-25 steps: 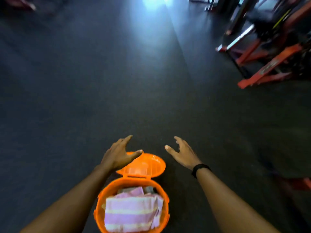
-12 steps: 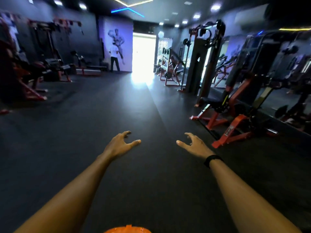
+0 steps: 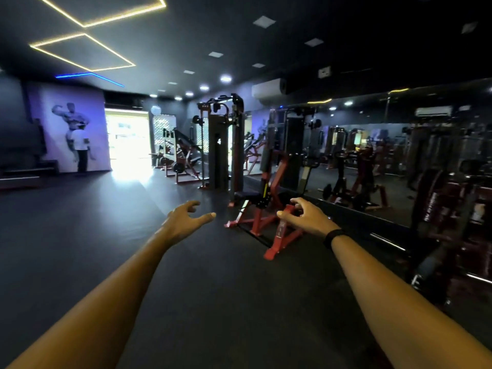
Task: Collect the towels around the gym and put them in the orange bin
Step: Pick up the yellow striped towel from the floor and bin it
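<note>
At 9 o'clock in the head view, a mural wall [image 3: 69, 129] stands with a person in a white top [image 3: 80, 147] before it. A bright doorway [image 3: 126, 145] follows at about 10 o'clock.

The dark floor [image 3: 80, 235] runs through the middle of the view. No towel is visible on it or on any machine, as far as the dim light allows.

Left hand [image 3: 186, 219]: raised at centre, fingers spread and loosely curled, thumb out, holding nothing.

Right hand [image 3: 306, 217]: raised just right of centre, fingers likewise loosely spread, holding nothing. A black wristband [image 3: 334, 237] sits on that wrist.

A red machine frame [image 3: 269, 219] lies between and beyond the hands, at 12 o'clock. Taller cable stations [image 3: 226, 145] stand behind it. A mirrored wall [image 3: 386, 155] fills 2 to 3 o'clock.

The orange bin is not in view; its place cannot be told from this moment alone.

Progress, as a judgement: both hands are empty, so no towel is in transit. The step in hand appears to be a search of the room for further towels.

Change noted: one second ago the open bin stood directly below the hands with folded striped towels inside. Half a second ago only its rim showed at 6 o'clock. It has now left the view as the camera lifted and turned rightward.
</note>
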A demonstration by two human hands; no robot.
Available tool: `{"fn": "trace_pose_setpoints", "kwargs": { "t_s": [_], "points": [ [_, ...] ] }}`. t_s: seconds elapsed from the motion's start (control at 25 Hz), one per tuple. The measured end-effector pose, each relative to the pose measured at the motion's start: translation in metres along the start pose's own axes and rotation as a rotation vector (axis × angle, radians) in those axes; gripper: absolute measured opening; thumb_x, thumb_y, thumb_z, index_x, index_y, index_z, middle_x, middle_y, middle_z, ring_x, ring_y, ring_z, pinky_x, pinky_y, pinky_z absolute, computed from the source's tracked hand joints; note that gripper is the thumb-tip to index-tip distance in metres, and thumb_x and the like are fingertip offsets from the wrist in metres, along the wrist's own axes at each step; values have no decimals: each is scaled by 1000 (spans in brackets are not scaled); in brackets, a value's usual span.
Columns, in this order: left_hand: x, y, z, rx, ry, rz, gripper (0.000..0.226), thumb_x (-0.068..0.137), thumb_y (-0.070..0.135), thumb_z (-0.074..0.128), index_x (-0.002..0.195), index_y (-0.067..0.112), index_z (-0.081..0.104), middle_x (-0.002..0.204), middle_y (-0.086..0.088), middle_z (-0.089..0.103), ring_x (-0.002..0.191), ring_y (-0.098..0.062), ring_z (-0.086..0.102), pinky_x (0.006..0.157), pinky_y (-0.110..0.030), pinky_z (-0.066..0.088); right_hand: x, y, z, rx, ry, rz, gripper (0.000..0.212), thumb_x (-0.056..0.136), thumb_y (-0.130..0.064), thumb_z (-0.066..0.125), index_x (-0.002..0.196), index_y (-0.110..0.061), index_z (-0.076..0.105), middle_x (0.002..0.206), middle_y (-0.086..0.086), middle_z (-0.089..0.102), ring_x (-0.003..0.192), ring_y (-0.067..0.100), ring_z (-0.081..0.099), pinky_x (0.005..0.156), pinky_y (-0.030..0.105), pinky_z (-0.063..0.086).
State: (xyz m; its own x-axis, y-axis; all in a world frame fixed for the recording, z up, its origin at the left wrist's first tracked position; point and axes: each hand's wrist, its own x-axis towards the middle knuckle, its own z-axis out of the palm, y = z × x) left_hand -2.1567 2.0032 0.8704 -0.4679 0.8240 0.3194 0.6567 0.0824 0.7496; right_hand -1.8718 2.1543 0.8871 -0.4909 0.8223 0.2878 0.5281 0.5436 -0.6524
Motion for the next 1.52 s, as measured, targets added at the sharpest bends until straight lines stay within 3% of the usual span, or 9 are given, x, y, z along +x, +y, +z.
{"fn": "trace_pose_setpoints", "kwargs": {
  "t_s": [0.2,0.28,0.36,0.6,0.88,1.2,1.52],
  "points": [
    [-4,62,33,-73,-181,185,77,69,61,73,131,21,54,122,-2,61,113,-22,57,99,-38,47,-92,5,-60,-7,161,191,79,84,-58,59,146,-18,31,152,8,32,137,25,36,108,38,34],
    [-15,91,60,-119,-274,235,88,61,69,71,133,22,53,123,-3,61,113,-22,58,100,-41,46,-139,15,-84,-42,234,285,79,83,-59,59,146,-20,32,151,7,33,136,25,37,106,37,34],
    [-32,118,93,-154,-357,297,83,67,66,70,135,23,51,129,-3,59,117,-23,56,102,-39,44,-189,24,-107,-76,301,369,80,81,-60,60,145,-20,33,150,7,35,134,25,39,106,37,36],
    [-135,225,192,-308,-679,482,71,76,50,72,136,19,49,132,-5,54,118,-22,54,101,-36,44,-375,38,-186,-166,548,627,82,82,-58,61,146,-17,31,151,8,33,136,26,37,108,39,35],
    [-274,329,251,-380,-897,643,70,79,50,70,137,19,48,133,-7,53,118,-23,53,94,-31,43,-576,17,-257,-299,789,842,80,82,-54,64,145,-15,35,148,11,38,134,28,39,107,38,35],
    [-425,410,291,-443,-1009,688,69,79,48,70,138,19,48,137,-8,51,122,-27,50,97,-40,47,-740,-2,-312,-364,832,950,83,82,-56,63,146,-13,32,150,12,36,136,27,38,108,38,34],
    [-479,456,316,-439,-980,683,68,80,50,70,137,20,48,136,-6,52,121,-26,52,97,-40,47,-795,24,-360,-386,792,937,80,81,-55,64,145,-16,35,150,11,36,136,27,38,108,40,35]
  ]
}}
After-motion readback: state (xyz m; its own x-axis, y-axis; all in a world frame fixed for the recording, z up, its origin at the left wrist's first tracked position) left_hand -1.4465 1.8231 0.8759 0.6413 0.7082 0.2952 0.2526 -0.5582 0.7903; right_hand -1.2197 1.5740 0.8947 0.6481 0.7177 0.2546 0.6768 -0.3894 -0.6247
